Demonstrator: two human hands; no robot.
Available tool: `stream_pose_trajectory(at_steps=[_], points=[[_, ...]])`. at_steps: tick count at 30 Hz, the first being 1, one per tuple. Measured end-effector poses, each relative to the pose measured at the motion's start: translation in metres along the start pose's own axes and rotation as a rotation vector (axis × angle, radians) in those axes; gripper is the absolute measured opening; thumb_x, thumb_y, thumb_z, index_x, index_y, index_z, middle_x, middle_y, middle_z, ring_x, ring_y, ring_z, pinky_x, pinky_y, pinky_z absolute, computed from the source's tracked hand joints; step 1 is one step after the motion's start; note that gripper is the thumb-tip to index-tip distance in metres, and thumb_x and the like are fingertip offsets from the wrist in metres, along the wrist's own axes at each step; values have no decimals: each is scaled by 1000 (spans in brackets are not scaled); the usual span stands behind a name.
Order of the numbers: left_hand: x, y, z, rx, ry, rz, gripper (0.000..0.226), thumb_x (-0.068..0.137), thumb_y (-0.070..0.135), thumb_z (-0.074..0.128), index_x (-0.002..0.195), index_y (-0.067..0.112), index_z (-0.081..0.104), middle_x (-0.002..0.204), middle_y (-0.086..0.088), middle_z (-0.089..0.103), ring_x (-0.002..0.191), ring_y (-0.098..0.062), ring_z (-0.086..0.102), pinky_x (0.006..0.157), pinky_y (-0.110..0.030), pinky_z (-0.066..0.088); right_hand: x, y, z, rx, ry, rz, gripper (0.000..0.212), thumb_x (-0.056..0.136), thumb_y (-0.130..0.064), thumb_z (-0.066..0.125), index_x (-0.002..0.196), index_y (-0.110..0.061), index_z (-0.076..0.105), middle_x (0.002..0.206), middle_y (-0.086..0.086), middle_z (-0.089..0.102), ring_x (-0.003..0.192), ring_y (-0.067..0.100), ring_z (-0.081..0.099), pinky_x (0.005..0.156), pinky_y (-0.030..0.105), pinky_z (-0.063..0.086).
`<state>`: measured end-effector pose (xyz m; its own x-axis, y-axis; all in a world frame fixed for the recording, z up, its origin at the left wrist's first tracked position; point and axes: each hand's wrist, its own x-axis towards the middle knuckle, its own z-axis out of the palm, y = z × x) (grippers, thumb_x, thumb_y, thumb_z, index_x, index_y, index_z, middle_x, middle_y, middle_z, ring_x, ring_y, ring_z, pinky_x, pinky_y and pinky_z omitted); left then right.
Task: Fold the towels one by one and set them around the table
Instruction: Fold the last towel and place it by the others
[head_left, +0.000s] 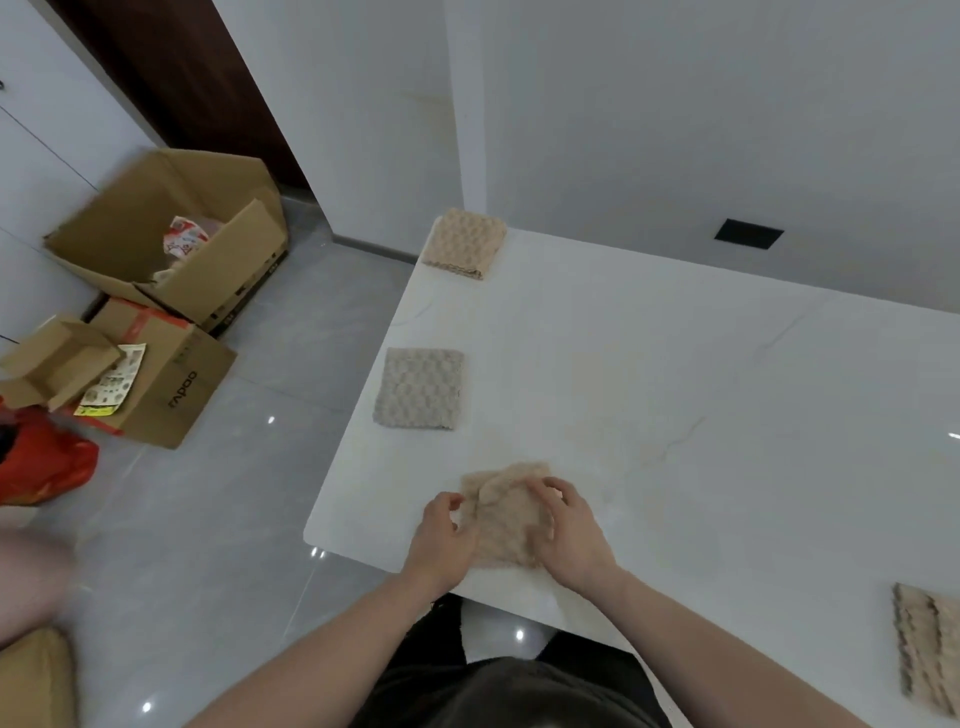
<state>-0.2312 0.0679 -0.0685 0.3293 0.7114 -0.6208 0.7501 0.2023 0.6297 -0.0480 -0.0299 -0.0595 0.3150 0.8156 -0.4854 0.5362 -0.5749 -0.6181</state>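
Open cardboard box on floor — holds printed packet.

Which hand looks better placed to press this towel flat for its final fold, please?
Probably the right hand: it lies on the beige towel, while the left hand only pinches its left edge.

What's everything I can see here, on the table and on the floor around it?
table: one, white marble-look, right half of view
folded towels: three; beige at far corner, grey on left edge, beige at right edge
towel being folded: one, beige, near corner
cardboard boxes: three, brown, on floor left; large open, printed, small
plastic bag: one, red, far left floor
wall socket: one, black
left hand: gripping towel's left edge
right hand: pressing on towel
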Motion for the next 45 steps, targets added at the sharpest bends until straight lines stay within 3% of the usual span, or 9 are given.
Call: stream_pose_trajectory(at_steps=[4, 7, 12, 15, 20, 24, 31, 36, 45], points=[[25, -4, -16, 343, -41, 345, 66, 95, 28, 57, 154, 31, 28, 163, 0, 13, 140, -23, 36, 114, -36, 39, 1, 6, 21, -149, -53, 17, 86, 92, -17, 52, 161, -41, 7, 169, -6, -8, 141, 36, 31, 109, 37, 41], [36, -4, -24, 648, -240, 632, 74, 93, 18, 52, 159, 32, 22, 169, 1, -6, 148, -26, 21, 120, -35, 28, -4, 5, 40, -186, -45, 31, 84, 97, -17, 51, 163, -36, 3, 170, -7, -16, 145, 33, 31, 110, 34, 40], [26, -14, -26, 716, -447, 635, 78, 92, 17, 54, 161, 20, 19, 170, 1, 0, 155, -24, 15, 124, -28, 17, -41, -2, 79, -87, 28, 132, 84, 96, -20, 56, 164, -24, 7, 170, -3, -10, 150, 26, 32, 114, 31, 40], [15, -29, -31, 760, -506, 649, 87, 92, 15, 51, 164, 18, 1, 171, 4, -14, 157, -19, 3, 126, -25, 7, -62, -9, 100, -72, 91, 150, 87, 95, -23, 53, 164, -28, 0, 168, -9, -17, 152, 22, 25, 117, 29, 35], [8, -51, -43, 1030, -459, 892, 85, 91, 20, 43, 164, 24, -1, 171, 1, -17, 157, -20, -15, 128, -44, -3, -80, -15, 121, -268, 159, 80, 76, 101, -39, 41, 162, -38, -4, 170, -8, -19, 158, 20, -8, 127, 39, 15], [2, -50, -41, 1281, -521, 783, 84, 97, 28, 45, 164, 22, -5, 169, 0, -22, 156, -22, -20, 126, -56, -4, -70, -8, 120, -400, -4, 122, 70, 107, -27, 33, 163, -26, -9, 163, -4, -38, 155, 23, -25, 128, 47, 12], [6, -28, -33, 1357, -491, 608, 106, 81, 21, 59, 163, 24, -8, 168, 0, -26, 157, -28, -16, 124, -61, -3, -45, -11, 95, -438, -64, 138, 85, 96, -5, 41, 164, -24, -6, 166, -2, -30, 156, 31, -19, 128, 50, 14], [-4, -10, -51, 955, -380, 589, 80, 83, 20, 60, 157, 27, 31, 168, -3, 14, 156, -28, 10, 127, -44, 7, -54, -32, 76, -264, 15, 164, 73, 89, -46, 47, 158, -39, 25, 171, -4, -1, 157, 37, -7, 127, 50, 10], [43, -4, -154, 494, 24, 262, 54, 89, 21, 60, 143, 20, 49, 150, 2, 38, 135, -21, 44, 107, -29, 37, -10, -105, 51, -18, 180, 41, 67, 90, -33, 56, 154, -35, 39, 168, -8, 19, 149, 19, 32, 117, 30, 31]])
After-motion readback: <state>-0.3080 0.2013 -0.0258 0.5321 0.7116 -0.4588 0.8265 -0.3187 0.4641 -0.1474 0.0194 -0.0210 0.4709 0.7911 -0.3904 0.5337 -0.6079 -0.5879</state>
